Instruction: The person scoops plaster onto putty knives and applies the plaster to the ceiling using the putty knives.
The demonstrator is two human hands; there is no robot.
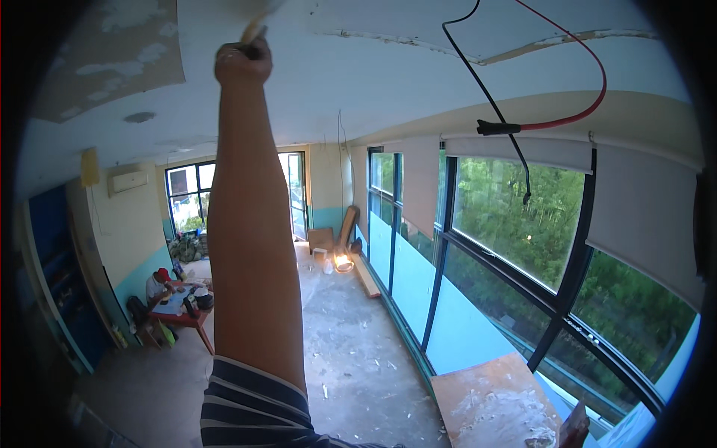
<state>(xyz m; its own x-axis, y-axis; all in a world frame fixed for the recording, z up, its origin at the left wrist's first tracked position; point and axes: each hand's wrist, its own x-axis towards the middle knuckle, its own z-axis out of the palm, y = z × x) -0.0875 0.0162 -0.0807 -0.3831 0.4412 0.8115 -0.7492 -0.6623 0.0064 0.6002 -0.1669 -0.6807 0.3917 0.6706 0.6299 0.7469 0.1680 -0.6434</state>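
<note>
Head view, looking up along a raised arm: the white ceiling (358, 82) fills the top of the picture, with patches of filler on a bare panel at far left and a ragged plaster edge running toward the right. Below it a long room stretches away, with tall dark-framed windows (515, 224) on the right looking onto green trees and a dusty concrete floor (351, 351) littered with scraps. A left hand (243, 61) is lifted high on a bare forearm with a striped sleeve near the lower edge; which arm it is cannot be told for certain, and the other hand is out of sight. The grip is a closed fist around the handle of a putty knife (255, 28). The tool rises up and slightly right from the fist, its long axis tilted toward the ceiling, its pale blurred blade at or just beside the surface. A black and a red cable (575, 116) hang from the ceiling well to the right. At near right lies a plaster-smeared board (493, 399). Far left, a seated person (158, 282) is at a red counter (179, 310).
</note>
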